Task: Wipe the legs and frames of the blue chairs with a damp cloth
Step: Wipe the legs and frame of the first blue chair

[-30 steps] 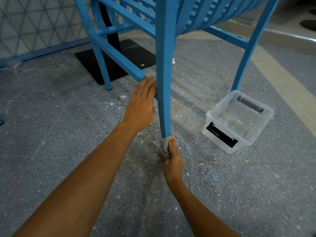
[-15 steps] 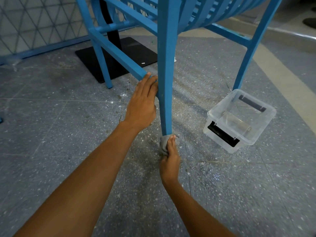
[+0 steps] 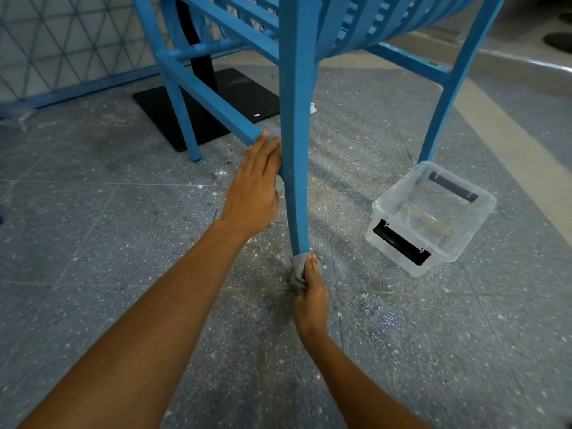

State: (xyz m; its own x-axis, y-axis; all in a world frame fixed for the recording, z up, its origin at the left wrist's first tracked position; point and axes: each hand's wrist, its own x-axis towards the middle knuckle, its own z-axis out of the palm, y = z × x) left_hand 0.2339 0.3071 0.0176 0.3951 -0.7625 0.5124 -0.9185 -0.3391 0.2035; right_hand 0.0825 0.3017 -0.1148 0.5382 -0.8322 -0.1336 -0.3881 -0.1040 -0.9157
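Note:
A blue wooden chair [image 3: 297, 88] stands over the speckled floor, its near leg running down the middle of the view. My left hand [image 3: 253, 190] lies flat against the left side of that leg, just below where the side rail [image 3: 213, 103] joins it. My right hand [image 3: 309, 292] grips a grey cloth [image 3: 297, 267] wrapped round the foot of the same leg, at floor level. The foot itself is hidden by the cloth.
A clear plastic tub [image 3: 430, 212] with black handles sits on the floor to the right, beside the chair's far right leg [image 3: 442, 119]. A black table base [image 3: 210, 109] with its post stands behind the chair. A mesh fence [image 3: 62, 48] closes the back left.
My right hand and the cloth have stayed at the foot of the leg, shifting only slightly. The left hand keeps its place on the leg.

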